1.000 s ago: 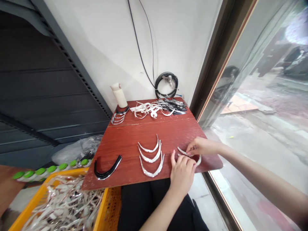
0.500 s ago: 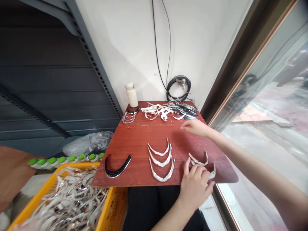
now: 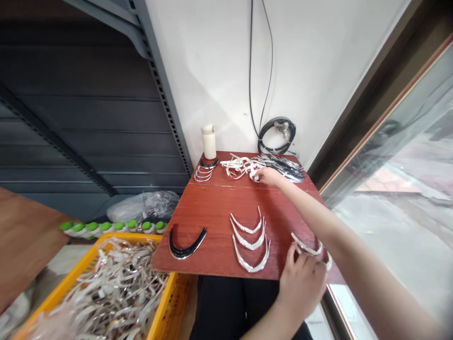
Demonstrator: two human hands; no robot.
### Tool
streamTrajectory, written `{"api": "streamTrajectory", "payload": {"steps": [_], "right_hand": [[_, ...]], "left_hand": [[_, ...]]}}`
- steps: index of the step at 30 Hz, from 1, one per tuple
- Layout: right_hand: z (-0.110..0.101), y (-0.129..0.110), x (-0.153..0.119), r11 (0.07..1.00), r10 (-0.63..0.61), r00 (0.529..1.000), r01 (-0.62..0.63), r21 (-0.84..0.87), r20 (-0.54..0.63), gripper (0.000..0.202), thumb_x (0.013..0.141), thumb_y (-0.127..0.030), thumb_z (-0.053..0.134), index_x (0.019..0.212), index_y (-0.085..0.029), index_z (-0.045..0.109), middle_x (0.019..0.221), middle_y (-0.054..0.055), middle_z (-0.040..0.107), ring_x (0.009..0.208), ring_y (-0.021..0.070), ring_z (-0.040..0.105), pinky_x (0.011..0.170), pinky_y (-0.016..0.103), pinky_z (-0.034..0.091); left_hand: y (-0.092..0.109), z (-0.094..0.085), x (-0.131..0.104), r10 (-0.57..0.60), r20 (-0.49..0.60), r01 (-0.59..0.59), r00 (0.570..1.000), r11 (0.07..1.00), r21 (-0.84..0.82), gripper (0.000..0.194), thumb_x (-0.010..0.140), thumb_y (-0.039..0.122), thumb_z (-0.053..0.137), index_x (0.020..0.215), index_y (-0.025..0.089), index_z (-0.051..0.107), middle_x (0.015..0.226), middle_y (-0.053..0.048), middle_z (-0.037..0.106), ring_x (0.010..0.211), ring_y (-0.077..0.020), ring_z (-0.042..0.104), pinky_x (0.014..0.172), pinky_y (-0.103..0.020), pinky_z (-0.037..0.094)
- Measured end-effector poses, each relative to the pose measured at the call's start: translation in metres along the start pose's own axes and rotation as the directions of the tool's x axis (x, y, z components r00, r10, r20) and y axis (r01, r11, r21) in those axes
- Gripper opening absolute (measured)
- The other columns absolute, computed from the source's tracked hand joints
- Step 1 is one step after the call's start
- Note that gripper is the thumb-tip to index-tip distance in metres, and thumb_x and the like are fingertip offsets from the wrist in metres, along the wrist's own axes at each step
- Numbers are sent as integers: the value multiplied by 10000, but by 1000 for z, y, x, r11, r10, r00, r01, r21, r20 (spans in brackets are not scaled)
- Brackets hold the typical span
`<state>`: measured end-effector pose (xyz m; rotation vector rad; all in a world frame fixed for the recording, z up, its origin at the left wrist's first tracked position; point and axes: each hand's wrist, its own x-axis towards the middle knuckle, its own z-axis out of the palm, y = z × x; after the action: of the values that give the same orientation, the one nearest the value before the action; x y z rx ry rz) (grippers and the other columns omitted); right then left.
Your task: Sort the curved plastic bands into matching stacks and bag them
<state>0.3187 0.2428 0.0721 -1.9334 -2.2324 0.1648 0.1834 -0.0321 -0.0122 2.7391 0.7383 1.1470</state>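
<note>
Yellow plastic forms the basket (image 3: pixel 166 309) at the table's lower left, heaped with tangled pale and shiny strips (image 3: pixel 120 288). Behind it stand jars with green lids (image 3: pixel 120 226) in a row, and a clear plastic bag (image 3: pixel 141 205) lies beyond them, left of the table (image 3: pixel 212 203). Black curved pieces (image 3: pixel 187 250) lie nested at the table's front left. At its back left stands a cream-coloured container (image 3: pixel 209 143), with a small group of dark and silvery curved pieces (image 3: pixel 204 172) just in front. Three white curved strips (image 3: pixel 250 245) sit one before another near the table's front middle, their ends pointing away from the person. Toward the table's back, the right hand (image 3: pixel 268 176) reaches to the white pile (image 3: pixel 239 164), fingers bent at its edge — whether they grip a strip, I cannot tell. Dark, shiny strips (image 3: pixel 286 166) adjoin that pile at the table's back right, below a black cable coil (image 3: pixel 277 136) by the wall. At the table's front right, the left hand (image 3: pixel 305 278) lies over more white curved strips (image 3: pixel 307 247), fingers loosely curled and touching them — any grasp is hidden.
</note>
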Motion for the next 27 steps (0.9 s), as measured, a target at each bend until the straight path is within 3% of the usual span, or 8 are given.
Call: {"api": "streamTrajectory", "payload": {"steps": [3, 6, 12, 14, 17, 19, 23, 27], "right_hand": [[2, 6, 1, 996, -71, 997, 70, 47, 18, 180, 758, -185, 708, 914, -243, 777, 1023, 35, 753, 950, 202, 662, 846, 253, 469], [5, 5, -6, 989, -90, 994, 96, 113, -57, 99, 809, -244, 684, 863, -220, 764, 1057, 63, 743, 1034, 215, 641, 898, 273, 447], [-6, 0, -32, 946, 43, 958, 52, 321, -284, 340, 923, -484, 519, 948, -180, 670, 976, 98, 741, 887, 217, 673, 784, 312, 487], [-18, 2, -51, 860, 107, 947, 65, 506, -304, 383, 882, -556, 556, 964, -186, 609, 925, 83, 741, 798, 199, 678, 713, 304, 498], [-38, 8, -96, 548, 154, 972, 63, 834, -175, 432, 726, -503, 770, 951, -214, 540, 823, 24, 724, 737, 179, 676, 692, 298, 501], [-48, 16, -133, 406, 98, 995, -22, 913, -19, 432, 684, -415, 831, 931, -216, 537, 815, 6, 715, 770, 173, 683, 735, 302, 506], [-51, 37, -197, 336, 2, 969, -235, 912, 248, 345, 707, -356, 824, 875, -190, 573, 851, 23, 714, 808, 171, 684, 793, 323, 512], [-33, 63, -227, 383, 38, 917, -380, 842, 397, 390, 664, -388, 840, 910, -149, 654, 881, 51, 717, 827, 181, 671, 836, 349, 506]], "left_hand": [[0, 1, -1, 14, -7, -14, 1000, 1000, 22, 102, 919, 198, 541, 897, 223, 638, 903, -7, 664, 931, -156, 638, 1179, -437, 309], [-1, -2, -1, 19, -12, -19, 1000, 1000, 14, 108, 923, 206, 532, 904, 216, 638, 898, -13, 670, 923, -156, 636, 1186, -435, 301], [-2, -6, 0, 21, 15, -21, 1000, 999, -26, 137, 937, 230, 507, 958, 225, 642, 886, -20, 669, 903, -162, 626, 1196, -439, 276], [-2, -6, 1, 15, 19, -15, 1000, 999, -32, 117, 929, 237, 525, 927, 223, 641, 872, -14, 660, 896, -159, 623, 1194, -436, 278], [-1, -5, 1, 12, 33, -11, 999, 1000, -28, 85, 910, 233, 554, 904, 220, 638, 870, -4, 652, 899, -153, 622, 1181, -427, 302], [-1, -5, 1, 16, 45, -15, 999, 999, -31, 83, 909, 219, 554, 920, 216, 636, 886, -6, 657, 911, -155, 621, 1174, -429, 313], [0, -5, 2, -2, 51, 6, 999, 998, -67, 95, 923, 204, 533, 950, 203, 624, 923, -14, 667, 939, -162, 620, 1168, -434, 315], [0, -5, 3, -19, 54, 25, 998, 994, -103, 98, 934, 217, 528, 984, 206, 612, 949, -8, 666, 959, -161, 618, 1159, -426, 327]]}}
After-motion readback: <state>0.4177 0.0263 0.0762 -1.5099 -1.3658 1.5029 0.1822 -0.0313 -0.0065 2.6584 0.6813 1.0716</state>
